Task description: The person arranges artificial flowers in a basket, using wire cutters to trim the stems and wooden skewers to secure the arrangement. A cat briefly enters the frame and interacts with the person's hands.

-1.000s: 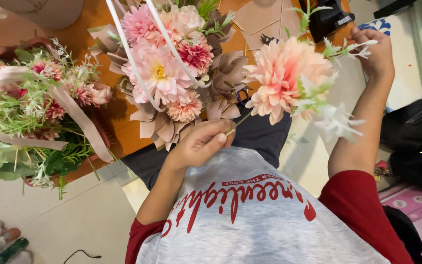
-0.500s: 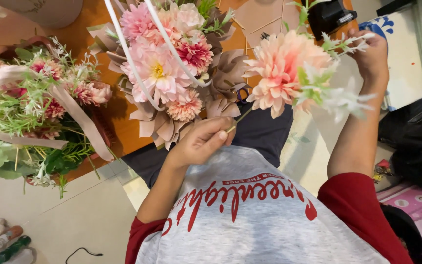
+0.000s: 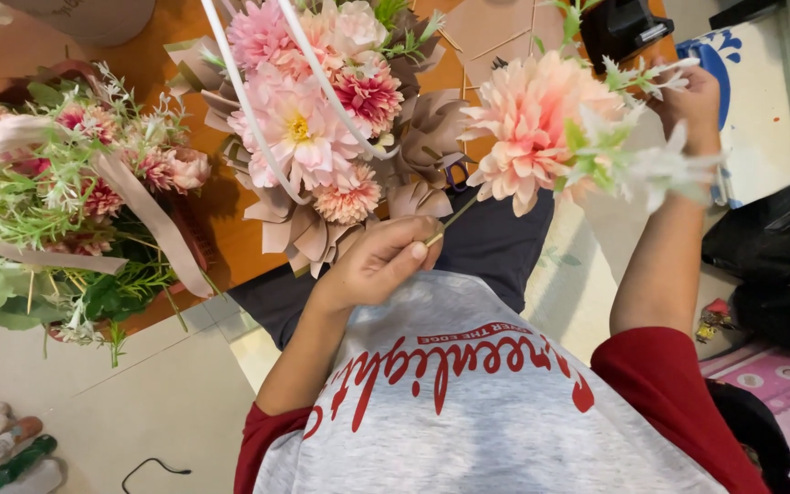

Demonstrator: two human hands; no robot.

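My left hand (image 3: 377,265) pinches the thin stem (image 3: 454,218) of a large peach dahlia (image 3: 532,128) and holds it up over my lap. My right hand (image 3: 692,105) is raised at the upper right, closed on a green and white leafy sprig (image 3: 642,165) that lies against the dahlia's right side. Just left of the dahlia stands a bouquet (image 3: 313,119) of pink flowers in folded brown paper with a white looped handle. It rests on the orange table (image 3: 166,55).
A second arrangement (image 3: 57,201) with pink flowers, greenery and beige ribbon sits at the left table edge. Brown paper pieces (image 3: 496,27) and a black device (image 3: 624,27) lie at the top. Small bottles (image 3: 2,453) lie on the floor lower left, dark bags (image 3: 770,256) at right.
The sprig in my right hand has shifted up and closer against the dahlia's head. My left hand has kept its grip on the stem and barely moved.
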